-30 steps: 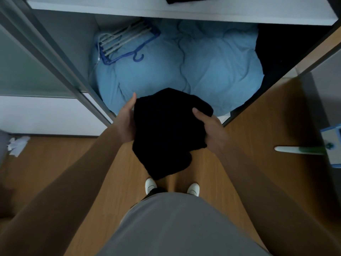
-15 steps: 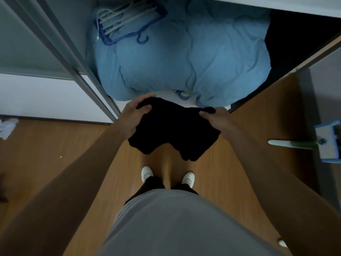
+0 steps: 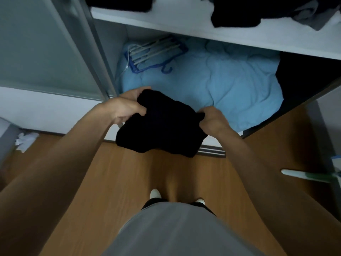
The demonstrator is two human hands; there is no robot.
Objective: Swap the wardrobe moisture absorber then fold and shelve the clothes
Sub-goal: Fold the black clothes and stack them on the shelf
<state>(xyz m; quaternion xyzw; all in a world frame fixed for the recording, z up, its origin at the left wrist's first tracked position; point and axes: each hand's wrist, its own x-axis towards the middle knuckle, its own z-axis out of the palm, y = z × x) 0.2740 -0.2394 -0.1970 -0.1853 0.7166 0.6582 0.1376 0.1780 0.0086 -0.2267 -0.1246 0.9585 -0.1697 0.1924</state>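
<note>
Before the open wardrobe, a person stands on a wooden floor and looks down at both arms stretched toward it. Largest inside the wardrobe is a pale blue quilt, which fills the bottom compartment beneath a white shelf. On that shelf lie dark folded clothes, one pile toward the wardrobe's right side and another, cut off by the frame, toward its left. A bundle of hangers, blue and pale, rests on the quilt in the wardrobe's back left corner. Just in front of the wardrobe's lower edge, a black garment is held in the air between the two hands, bunched and partly folded, its lower part hanging over the floor and the sliding-door track. The left hand is closed on the garment's left upper edge, thumb on top and fingers curled beneath. The right hand is clenched on the garment's right edge. To the right of the wardrobe, a white and green handle lies low over the floor. To the left of the wardrobe, by the white wall, sits crumpled white paper. Two white shoe tips show on the floor, nearer the person than the wardrobe.
</note>
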